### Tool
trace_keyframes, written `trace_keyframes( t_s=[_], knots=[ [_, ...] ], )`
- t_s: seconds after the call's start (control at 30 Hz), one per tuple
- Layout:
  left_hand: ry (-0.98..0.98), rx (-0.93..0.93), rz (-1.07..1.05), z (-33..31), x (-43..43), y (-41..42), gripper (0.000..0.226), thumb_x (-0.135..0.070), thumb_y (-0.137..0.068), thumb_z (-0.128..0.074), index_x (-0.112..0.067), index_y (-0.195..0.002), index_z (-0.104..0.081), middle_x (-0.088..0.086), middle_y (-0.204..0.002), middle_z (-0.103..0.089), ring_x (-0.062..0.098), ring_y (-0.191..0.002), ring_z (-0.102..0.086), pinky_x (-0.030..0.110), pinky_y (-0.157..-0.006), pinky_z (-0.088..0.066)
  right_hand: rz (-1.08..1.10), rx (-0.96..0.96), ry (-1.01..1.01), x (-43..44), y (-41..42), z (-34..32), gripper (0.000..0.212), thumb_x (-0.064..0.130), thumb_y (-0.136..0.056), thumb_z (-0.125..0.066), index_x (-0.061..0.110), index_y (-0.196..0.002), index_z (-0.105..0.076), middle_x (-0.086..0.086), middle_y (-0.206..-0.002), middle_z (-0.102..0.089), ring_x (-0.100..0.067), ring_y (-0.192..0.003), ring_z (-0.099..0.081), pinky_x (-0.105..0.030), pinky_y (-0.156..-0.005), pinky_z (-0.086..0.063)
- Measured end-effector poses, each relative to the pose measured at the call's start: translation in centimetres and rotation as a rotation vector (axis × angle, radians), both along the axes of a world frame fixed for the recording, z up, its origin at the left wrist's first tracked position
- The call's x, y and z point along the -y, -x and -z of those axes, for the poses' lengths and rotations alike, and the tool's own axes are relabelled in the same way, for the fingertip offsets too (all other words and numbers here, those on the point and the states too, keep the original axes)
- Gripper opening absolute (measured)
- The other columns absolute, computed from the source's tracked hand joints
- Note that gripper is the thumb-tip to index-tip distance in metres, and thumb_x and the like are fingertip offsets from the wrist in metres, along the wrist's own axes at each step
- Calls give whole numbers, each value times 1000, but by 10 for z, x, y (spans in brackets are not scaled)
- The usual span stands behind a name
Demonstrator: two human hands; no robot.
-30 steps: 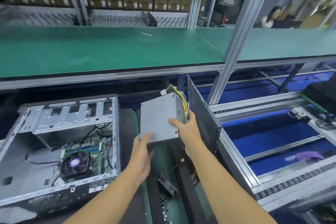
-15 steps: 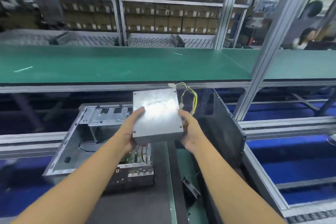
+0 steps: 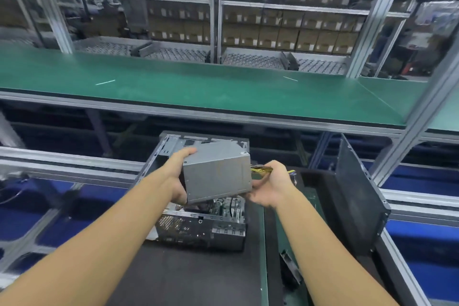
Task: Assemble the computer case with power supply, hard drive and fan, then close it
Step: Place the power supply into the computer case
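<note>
Power supply point(image 3: 217, 174) gripped by left hand point(image 3: 177, 176), right hand point(image 3: 270, 184) holding its cabled end. Lower it level into the computer case point(image 3: 198, 231), cables point(image 3: 259, 170) clear.

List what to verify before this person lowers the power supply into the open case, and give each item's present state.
1. Grip on the power supply: left hand grips its left edge, right hand its cable end: ok.
2. Computer case open, side panel standing aside at right: ok.
3. Supply above the case: ok.
4. Supply level: not ok, tilted.
5. Space beneath it inside the case free: cannot tell, hidden.
</note>
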State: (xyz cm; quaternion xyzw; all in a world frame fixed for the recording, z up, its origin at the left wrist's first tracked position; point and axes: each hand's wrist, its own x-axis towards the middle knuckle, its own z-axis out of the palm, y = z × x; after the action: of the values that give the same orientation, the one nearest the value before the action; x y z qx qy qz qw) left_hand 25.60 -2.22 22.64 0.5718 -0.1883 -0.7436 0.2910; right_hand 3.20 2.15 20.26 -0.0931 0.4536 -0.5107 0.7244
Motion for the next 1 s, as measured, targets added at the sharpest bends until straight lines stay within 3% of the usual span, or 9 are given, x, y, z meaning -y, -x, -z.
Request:
trace_keyframes(
  t_s=[0.13,0.2,0.27,0.37,0.47,0.6,0.77,0.9,1.0],
  knots=[
    [78,-53,-11,5,-5,-3,63,-55,-64,-81,-16,-110,-63,16,-98,-74,39,-87,-71,58,-80,-55,-40,2,-2,7,-1,0,11,23,-75,-45,14,-74,-50,-18,-81,-71,-29,-79,-58,-38,-71,-55],
    [234,-54,15,5,-7,5,61,-56,-70,-78,-17,-115,-67,14,-99,-76,36,-84,-74,52,-74,-58,-18,-21,-3,10,-3,7,25,26,-85,-41,14,-67,-54,-7,-65,-55,-20,-62,-40,-31,-73,-42],
    [428,57,13,4,-11,13,76,-62,-66,-76,-18,-126,-61,7,-116,-71,32,-99,-71,49,-80,-58,-12,-14,-5,11,-3,15,44,34,-94,-41,15,-58,-56,-5,-70,-49,-20,-61,-37,-35,-71,-52],
    [724,259,-79,1,-14,21,103,-67,-51,-77,-20,-134,-39,5,-129,-59,27,-112,-61,52,-99,-50,-96,-80,-12,9,0,23,46,48,-96,-47,5,-101,-65,-17,-110,-61,-32,-100,-56,-53,-85,-56],
    [1008,518,-87,1,-22,25,105,-67,-54,-74,-23,-138,-30,-7,-129,-49,14,-115,-53,36,-98,-45,-161,-154,-50,7,3,25,62,54,-96,-54,2,-131,-47,-22,-123,-62,-39,-110,-60,-57,-86,-55],
    [1176,831,-161,14,-31,20,103,-73,-58,-69,-28,-141,-28,-10,-134,-46,12,-122,-47,42,-106,-42,-174,-329,2,9,-9,21,61,57,-94,-61,7,-127,-50,-22,-125,-59,-41,-113,-61,-54,-80,-60],
    [1282,711,-253,32,-27,-4,99,-67,-63,-76,-32,-141,-27,-9,-136,-45,12,-126,-47,48,-106,-44,-153,-463,142,14,-51,20,44,53,-98,-59,20,-127,-56,-16,-132,-58,-34,-115,-63,-51,-92,-59],
    [1412,616,-268,43,-10,-31,103,-66,-63,-80,-28,-142,-28,-6,-133,-46,22,-126,-49,51,-99,-47,-148,-160,159,18,-89,30,69,59,-90,-65,16,-142,-50,-25,-135,-59,-47,-116,-65,-57,-85,-59],
    [1436,524,-264,46,0,-41,102,-66,-62,-81,-35,-142,-25,-4,-133,-46,22,-125,-50,50,-98,-49,-176,126,238,26,-111,31,83,70,-88,-57,16,-150,-46,-24,-142,-58,-44,-128,-59,-62,-101,-49]
  ],
)
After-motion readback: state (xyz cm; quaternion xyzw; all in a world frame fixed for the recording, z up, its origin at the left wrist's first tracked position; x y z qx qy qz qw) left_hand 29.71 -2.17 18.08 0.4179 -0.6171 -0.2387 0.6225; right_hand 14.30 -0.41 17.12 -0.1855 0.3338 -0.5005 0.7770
